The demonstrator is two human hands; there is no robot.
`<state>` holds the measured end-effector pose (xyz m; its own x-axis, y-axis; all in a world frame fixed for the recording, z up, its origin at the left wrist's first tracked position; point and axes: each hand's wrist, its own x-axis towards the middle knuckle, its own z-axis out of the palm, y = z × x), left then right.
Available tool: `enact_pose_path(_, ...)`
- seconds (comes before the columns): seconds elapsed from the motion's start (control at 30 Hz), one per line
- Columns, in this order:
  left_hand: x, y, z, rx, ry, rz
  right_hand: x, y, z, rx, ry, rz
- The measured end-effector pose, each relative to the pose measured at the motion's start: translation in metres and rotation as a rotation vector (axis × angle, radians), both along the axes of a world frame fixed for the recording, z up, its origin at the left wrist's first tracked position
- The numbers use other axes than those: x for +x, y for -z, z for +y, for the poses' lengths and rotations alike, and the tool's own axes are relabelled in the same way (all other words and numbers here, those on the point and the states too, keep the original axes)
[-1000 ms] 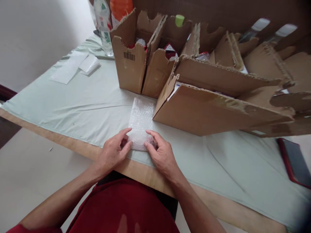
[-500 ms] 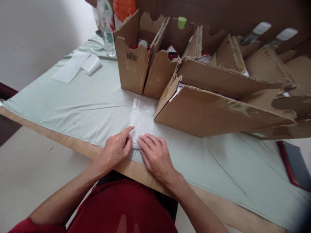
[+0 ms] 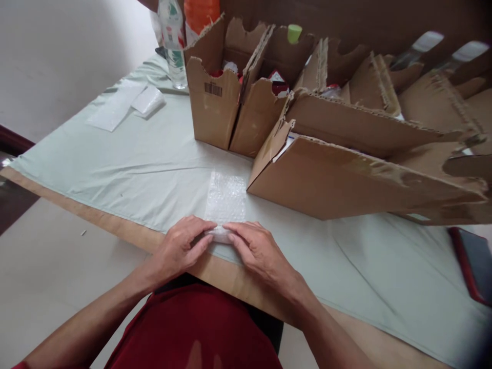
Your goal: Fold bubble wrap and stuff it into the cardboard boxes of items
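Head view, lower centre: left hand [image 3: 187, 242] and right hand [image 3: 258, 247] pinch the near, folded end of the bubble wrap [image 3: 226, 199] between thumbs and fingers, apparently to even the fold; the rest lies flat on the cloth [image 3: 146, 187], probably for support.

my bare right hand [image 3: 265, 251], laid flat across the sheet half a second ago, now grips the near end between thumb and fingers. my bare left hand [image 3: 180, 243] has changed too — its index finger, which pointed along the left edge, now bends in over the near end, its tip close to my right fingertips. the clear, rectangular bubble-wrap sheet [image 3: 226, 197] has come towards me: its far edge lies nearer, the flat stretch looks shorter, and a thick fold — [image 3: 220, 235] shows between my thumbs.
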<state>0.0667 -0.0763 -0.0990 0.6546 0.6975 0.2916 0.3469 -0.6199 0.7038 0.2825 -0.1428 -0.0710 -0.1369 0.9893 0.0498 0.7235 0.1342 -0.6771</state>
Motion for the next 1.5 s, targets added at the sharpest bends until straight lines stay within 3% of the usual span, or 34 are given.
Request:
enact_pose_path(0.13, 0.009, 0.002, 0.008, -0.058, -0.072, -0.009, 0.003, 0.008, -0.013, 0.331, 0.215, -0.197)
enact_pose_path(0.23, 0.015, 0.001, 0.014, -0.061, -0.067, -0.006, 0.003, 0.01, -0.021, 0.464, 0.178, -0.295)
enact_pose_path(0.4, 0.018, 0.004, 0.015, 0.004, -0.109, 0.019, -0.002, 0.019, -0.011, 0.354, -0.037, -0.343)
enact_pose_path(0.53, 0.008, 0.002, 0.007, 0.129, -0.085, -0.049, -0.001, 0.013, -0.006, 0.297, -0.034, -0.237)
enact_pose_path(0.63, -0.001, -0.001, 0.0, 0.104, 0.042, -0.068, 0.003, 0.003, -0.013, 0.141, -0.038, -0.124)
enact_pose_path(0.7, -0.001, -0.001, -0.001, 0.062, 0.044, -0.075, 0.005, 0.0, -0.017, 0.062, -0.015, -0.076)
enact_pose_path(0.77, 0.004, 0.002, 0.001, 0.043, -0.021, -0.067, 0.005, 0.002, -0.019, 0.092, 0.055, -0.084)
enact_pose_path(0.87, 0.017, 0.007, 0.009, 0.07, -0.095, -0.024, 0.003, 0.009, -0.02, 0.299, 0.18, -0.226)
enact_pose_path(0.93, 0.025, 0.009, 0.016, 0.107, -0.12, 0.02, 0.0, 0.012, -0.021, 0.387, 0.188, -0.318)
enact_pose_path(1.07, 0.032, 0.007, 0.023, 0.156, -0.181, 0.089, -0.003, 0.017, -0.018, 0.328, 0.07, -0.387)
enact_pose_path(1.17, 0.028, 0.003, 0.018, 0.136, -0.162, 0.006, -0.001, 0.017, -0.015, 0.294, 0.067, -0.324)
enact_pose_path(1.27, 0.016, -0.001, 0.005, 0.073, -0.123, -0.082, 0.001, 0.01, -0.017, 0.199, 0.101, -0.179)
enact_pose_path(1.37, 0.006, -0.005, -0.01, -0.053, -0.201, -0.096, 0.002, 0.002, -0.018, 0.047, 0.14, -0.089)
enact_pose_path(1.43, 0.005, -0.007, -0.02, -0.241, -0.289, -0.15, 0.001, 0.0, -0.017, -0.007, 0.182, -0.075)
enact_pose_path(1.5, 0.008, -0.011, -0.027, -0.534, -0.33, -0.261, 0.001, 0.003, -0.014, -0.003, 0.228, -0.1)
